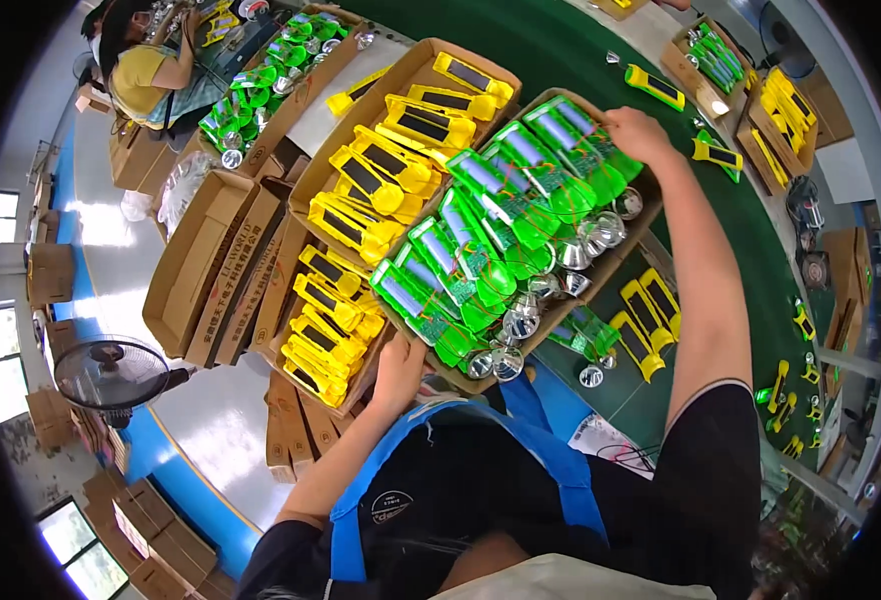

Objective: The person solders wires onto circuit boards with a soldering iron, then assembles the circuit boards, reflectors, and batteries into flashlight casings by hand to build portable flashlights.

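Note:
Between my two hands is a cardboard box (613,268), tilted in view. It is packed with green plastic lamp housings (481,260) holding pale cylindrical batteries, circuit boards and thin wires. Shiny reflector cups (521,322) hang along its near right side. My left hand (399,372) grips the near left corner, its fingers partly hidden. My right hand (641,137) is closed over the far right edge. Left of this box, boxes hold yellow lamp shells (366,175) with dark panels.
Empty folded-open cartons (201,260) stand at left, near a black fan (111,375). On the green bench (561,50) lie loose yellow shells (649,310) and a green part with reflectors. A person in yellow (146,75) works at far left beside another box of green housings (271,85).

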The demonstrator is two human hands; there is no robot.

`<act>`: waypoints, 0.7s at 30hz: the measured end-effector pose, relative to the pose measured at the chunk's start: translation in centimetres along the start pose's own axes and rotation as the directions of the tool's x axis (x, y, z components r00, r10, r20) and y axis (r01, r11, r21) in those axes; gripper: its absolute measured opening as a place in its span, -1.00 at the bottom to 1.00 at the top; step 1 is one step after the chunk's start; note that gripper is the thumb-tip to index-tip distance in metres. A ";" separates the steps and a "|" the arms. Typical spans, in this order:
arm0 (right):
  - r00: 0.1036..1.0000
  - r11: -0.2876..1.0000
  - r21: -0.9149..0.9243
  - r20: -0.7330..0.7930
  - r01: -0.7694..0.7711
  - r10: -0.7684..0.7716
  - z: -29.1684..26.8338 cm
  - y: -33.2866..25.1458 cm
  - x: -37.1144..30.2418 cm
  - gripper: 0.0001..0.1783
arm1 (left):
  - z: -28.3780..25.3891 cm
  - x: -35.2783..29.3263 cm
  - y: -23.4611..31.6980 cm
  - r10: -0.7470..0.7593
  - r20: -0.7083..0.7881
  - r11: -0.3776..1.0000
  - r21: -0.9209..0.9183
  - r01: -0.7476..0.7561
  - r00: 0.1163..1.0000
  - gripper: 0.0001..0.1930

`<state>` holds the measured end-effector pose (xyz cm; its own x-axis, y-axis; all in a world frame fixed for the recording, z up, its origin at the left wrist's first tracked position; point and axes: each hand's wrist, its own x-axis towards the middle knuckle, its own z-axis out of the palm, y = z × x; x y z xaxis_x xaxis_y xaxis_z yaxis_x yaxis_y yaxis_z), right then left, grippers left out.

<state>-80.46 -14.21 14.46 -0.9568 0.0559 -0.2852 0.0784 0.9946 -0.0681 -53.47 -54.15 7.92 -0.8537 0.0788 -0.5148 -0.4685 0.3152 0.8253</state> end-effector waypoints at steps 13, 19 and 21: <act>0.999 0.995 0.100 -0.052 -0.009 0.015 8.7 -1.1 9.3 -0.76 | -0.2 8.0 -3.8 -0.144 -0.038 0.967 -0.217 0.132 0.989 -0.77; 0.951 0.494 0.827 -0.309 0.268 0.000 5.0 3.9 -7.2 -0.73 | 2.0 6.8 -1.3 -0.178 -0.210 0.983 -0.090 0.162 0.962 -0.72; 0.917 0.090 0.995 0.081 -0.049 -0.391 5.8 6.2 -18.5 -0.75 | 3.7 4.1 0.8 0.360 -0.199 0.933 0.054 -0.357 0.911 -0.82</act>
<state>-60.69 -9.59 13.79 -0.8854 -0.3447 -0.3119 0.3324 -0.0007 -0.9431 -56.49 -50.02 5.63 -0.9921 -0.0029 -0.1255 -0.1199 0.3166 0.9410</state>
